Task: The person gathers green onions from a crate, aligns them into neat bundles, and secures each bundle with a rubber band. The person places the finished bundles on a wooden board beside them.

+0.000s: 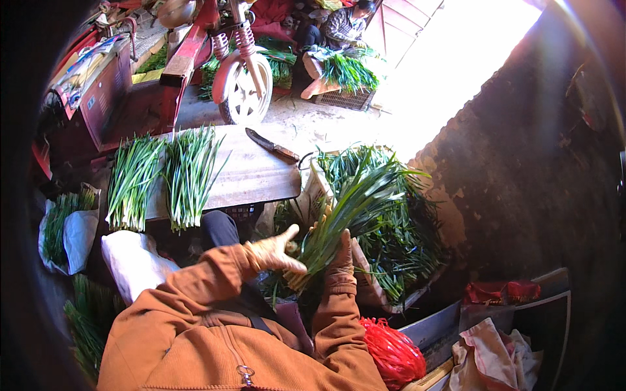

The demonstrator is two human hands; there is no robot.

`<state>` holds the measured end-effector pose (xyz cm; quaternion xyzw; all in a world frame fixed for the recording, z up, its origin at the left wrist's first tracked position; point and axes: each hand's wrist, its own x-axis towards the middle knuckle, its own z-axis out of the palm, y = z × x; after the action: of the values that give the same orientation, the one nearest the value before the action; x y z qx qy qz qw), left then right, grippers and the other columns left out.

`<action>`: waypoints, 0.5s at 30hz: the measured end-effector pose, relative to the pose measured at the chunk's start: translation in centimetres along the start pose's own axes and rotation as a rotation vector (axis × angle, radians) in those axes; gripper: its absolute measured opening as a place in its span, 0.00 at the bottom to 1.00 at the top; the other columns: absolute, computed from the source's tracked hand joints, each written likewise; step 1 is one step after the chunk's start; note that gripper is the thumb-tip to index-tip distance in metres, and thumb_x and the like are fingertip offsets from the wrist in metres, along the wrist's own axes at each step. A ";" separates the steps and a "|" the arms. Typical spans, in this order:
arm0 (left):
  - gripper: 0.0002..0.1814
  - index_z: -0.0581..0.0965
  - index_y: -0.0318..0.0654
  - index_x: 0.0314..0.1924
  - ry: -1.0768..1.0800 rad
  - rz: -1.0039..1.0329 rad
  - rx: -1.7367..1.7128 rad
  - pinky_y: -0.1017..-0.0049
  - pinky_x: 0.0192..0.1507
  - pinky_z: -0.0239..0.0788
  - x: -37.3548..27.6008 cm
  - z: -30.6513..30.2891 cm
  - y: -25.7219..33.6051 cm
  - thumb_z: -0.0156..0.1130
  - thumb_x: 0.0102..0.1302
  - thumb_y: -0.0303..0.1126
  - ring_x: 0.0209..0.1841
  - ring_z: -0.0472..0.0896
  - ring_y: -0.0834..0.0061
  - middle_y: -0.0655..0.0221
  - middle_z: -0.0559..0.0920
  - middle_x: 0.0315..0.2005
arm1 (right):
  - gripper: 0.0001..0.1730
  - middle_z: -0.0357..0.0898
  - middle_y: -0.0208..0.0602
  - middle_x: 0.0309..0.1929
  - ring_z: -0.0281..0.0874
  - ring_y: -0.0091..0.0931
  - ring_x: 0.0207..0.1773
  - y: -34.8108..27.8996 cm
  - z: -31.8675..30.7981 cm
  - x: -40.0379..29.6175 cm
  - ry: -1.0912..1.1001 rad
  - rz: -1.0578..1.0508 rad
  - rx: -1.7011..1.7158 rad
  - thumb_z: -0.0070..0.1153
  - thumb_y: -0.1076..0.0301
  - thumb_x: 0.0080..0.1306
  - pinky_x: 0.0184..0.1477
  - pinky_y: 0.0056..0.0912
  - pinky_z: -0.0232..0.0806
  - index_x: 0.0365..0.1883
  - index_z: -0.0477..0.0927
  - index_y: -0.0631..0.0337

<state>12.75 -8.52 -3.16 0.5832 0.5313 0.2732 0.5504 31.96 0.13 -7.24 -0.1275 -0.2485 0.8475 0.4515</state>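
Observation:
My right hand, in a pale glove, holds a loose bunch of long flat green leaves, apparently garlic chives, tilted up to the right. Pale fingertips show at the bunch's far side. Just left of its stem ends, my gloved left hand has thumb and fingers spread with nothing between them. Behind the bunch, a pale plastic crate is heaped with more loose greens. Two neat bundles of chives, one on the left and one beside it, lie across a wooden board.
A knife rests near the board's right end. Red plastic strands lie by my right elbow. White sacking wraps greens at left. A three-wheeler's front wheel stands beyond the board. Another person sits behind a greens-topped crate.

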 end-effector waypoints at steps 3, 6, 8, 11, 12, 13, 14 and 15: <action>0.61 0.43 0.29 0.71 -0.103 -0.068 -0.261 0.67 0.66 0.53 1.7 -4.4 -1.4 0.77 0.48 0.40 0.66 0.63 0.65 0.48 0.66 0.63 | 0.38 0.75 0.44 0.56 0.75 0.38 0.54 -1.6 0.6 -0.7 -0.051 0.108 -0.005 0.58 0.47 0.61 0.58 0.42 0.67 0.64 0.66 0.61; 0.52 0.57 0.30 0.67 -0.231 0.247 -0.348 0.65 0.65 0.55 4.4 -8.0 -0.9 0.76 0.49 0.44 0.64 0.64 0.65 0.52 0.68 0.61 | 0.36 0.75 0.43 0.55 0.76 0.39 0.53 -2.2 1.9 -1.2 0.091 0.097 -0.047 0.61 0.56 0.59 0.57 0.42 0.69 0.63 0.66 0.63; 0.54 0.50 0.28 0.69 -0.249 0.176 -0.358 0.67 0.65 0.55 5.3 -8.6 0.0 0.75 0.49 0.32 0.64 0.64 0.66 0.56 0.67 0.63 | 0.33 0.76 0.40 0.54 0.77 0.36 0.50 -2.0 2.8 -1.0 0.083 0.033 -0.184 0.61 0.63 0.58 0.54 0.42 0.71 0.61 0.68 0.64; 0.43 0.64 0.35 0.65 -0.092 0.442 -0.265 0.69 0.58 0.62 6.5 -6.3 1.8 0.74 0.51 0.37 0.54 0.72 0.69 0.60 0.75 0.54 | 0.28 0.80 0.34 0.44 0.78 0.27 0.41 -1.3 3.7 0.9 0.150 0.156 -0.651 0.64 0.64 0.55 0.46 0.32 0.71 0.54 0.74 0.63; 0.37 0.69 0.35 0.61 -0.103 0.294 -0.381 0.69 0.57 0.63 6.1 -5.4 1.8 0.73 0.52 0.38 0.53 0.73 0.70 0.61 0.77 0.50 | 0.27 0.80 0.32 0.41 0.78 0.24 0.38 -1.0 3.9 1.6 0.154 0.239 -0.714 0.66 0.62 0.54 0.44 0.29 0.70 0.51 0.76 0.63; 0.32 0.74 0.35 0.56 -0.108 0.209 -0.484 0.69 0.55 0.65 6.0 -4.6 1.8 0.72 0.52 0.38 0.51 0.75 0.71 0.63 0.79 0.47 | 0.30 0.80 0.32 0.41 0.77 0.23 0.38 -0.7 4.1 2.2 0.132 0.335 -0.766 0.68 0.59 0.52 0.44 0.29 0.70 0.51 0.76 0.64; 0.25 0.77 0.35 0.50 0.020 0.070 -0.620 0.69 0.50 0.70 6.0 -4.0 1.7 0.72 0.52 0.34 0.47 0.78 0.72 0.64 0.82 0.42 | 0.31 0.80 0.33 0.41 0.77 0.24 0.39 -0.6 4.2 2.5 0.091 0.340 -0.818 0.69 0.58 0.51 0.44 0.29 0.70 0.51 0.76 0.64; 0.23 0.77 0.36 0.49 0.139 0.158 -0.797 0.71 0.44 0.73 6.2 -3.4 1.5 0.72 0.52 0.31 0.40 0.80 0.73 0.64 0.82 0.40 | 0.33 0.80 0.34 0.41 0.77 0.24 0.39 -0.5 4.3 2.8 0.128 0.386 -0.878 0.70 0.57 0.50 0.44 0.29 0.70 0.51 0.76 0.64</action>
<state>11.92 -1.37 -2.53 0.3436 0.3732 0.5377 0.6734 28.77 1.37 -3.31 -0.4017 -0.5263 0.7212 0.2037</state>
